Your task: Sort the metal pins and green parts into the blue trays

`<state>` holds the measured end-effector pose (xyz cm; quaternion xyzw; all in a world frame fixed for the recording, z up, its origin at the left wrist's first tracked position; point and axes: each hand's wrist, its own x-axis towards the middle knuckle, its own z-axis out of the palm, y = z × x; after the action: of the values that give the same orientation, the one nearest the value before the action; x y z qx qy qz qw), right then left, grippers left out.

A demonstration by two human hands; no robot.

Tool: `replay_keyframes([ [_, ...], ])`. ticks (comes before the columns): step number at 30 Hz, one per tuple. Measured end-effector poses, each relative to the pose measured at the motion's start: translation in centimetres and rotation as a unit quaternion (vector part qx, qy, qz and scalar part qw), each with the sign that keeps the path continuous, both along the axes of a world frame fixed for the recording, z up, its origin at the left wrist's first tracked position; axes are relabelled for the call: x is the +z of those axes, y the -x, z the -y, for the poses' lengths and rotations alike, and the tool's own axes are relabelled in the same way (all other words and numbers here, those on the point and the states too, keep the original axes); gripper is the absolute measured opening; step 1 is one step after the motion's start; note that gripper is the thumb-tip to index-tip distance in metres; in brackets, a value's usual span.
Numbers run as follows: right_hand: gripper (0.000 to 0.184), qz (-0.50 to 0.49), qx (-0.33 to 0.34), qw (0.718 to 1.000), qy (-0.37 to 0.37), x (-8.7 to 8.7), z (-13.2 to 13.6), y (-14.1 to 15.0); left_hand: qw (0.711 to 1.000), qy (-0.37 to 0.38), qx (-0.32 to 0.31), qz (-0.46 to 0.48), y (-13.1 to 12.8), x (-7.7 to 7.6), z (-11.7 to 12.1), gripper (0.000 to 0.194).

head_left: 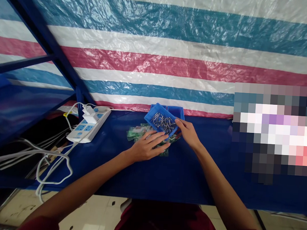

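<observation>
A small blue plastic bin (161,109) sits tilted at the back of the blue table (191,169), with many slim silvery metal pins (163,122) in it, perhaps screws or nails. My right hand (189,131) pinches the bin at its right corner, thumb and fingers on the rim. Along the front side of the bin lies my left hand (150,146), its fingers stretched out and apart over green-tinted clear plastic bags (136,132). The bags lie partly under the bin and the hand. Behind it shows another blue bin (179,111), partly covered.
On the left is a white power strip (97,124) with a plugged-in white adapter (90,114) and loose white cables (68,172). A blue metal frame (41,25) rises there. Striped plastic sheeting (160,42) hangs behind the table. A pixelated area covers the right side.
</observation>
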<state>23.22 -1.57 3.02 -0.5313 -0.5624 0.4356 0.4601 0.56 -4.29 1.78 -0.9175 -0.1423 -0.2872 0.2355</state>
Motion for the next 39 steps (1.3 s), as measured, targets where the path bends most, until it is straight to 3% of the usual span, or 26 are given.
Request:
replay_keyframes([
  [5, 0.052, 0.128, 0.037, 0.984, -0.118, 0.8, 0.2, -0.4, 0.996, 0.028, 0.019, -0.086, -0.2, -1.4, -1.0, 0.051],
  [13, 0.048, 0.23, 0.074, 0.945, -0.22, 1.1, 0.6, -0.7, 0.993, 0.057, 0.05, -0.085, -0.1, -2.9, -2.4, 0.058],
  [30, 0.05, 0.297, 0.081, 0.915, -0.26, 0.4, 1.4, -0.3, 0.992, 0.078, 0.075, -0.068, -0.2, -3.4, -2.6, 0.055],
  [39, 0.051, 0.345, 0.083, 0.885, -0.301, -0.3, 1.2, -0.6, 0.989, 0.099, 0.085, -0.065, -0.2, -3.5, -2.7, 0.047],
])
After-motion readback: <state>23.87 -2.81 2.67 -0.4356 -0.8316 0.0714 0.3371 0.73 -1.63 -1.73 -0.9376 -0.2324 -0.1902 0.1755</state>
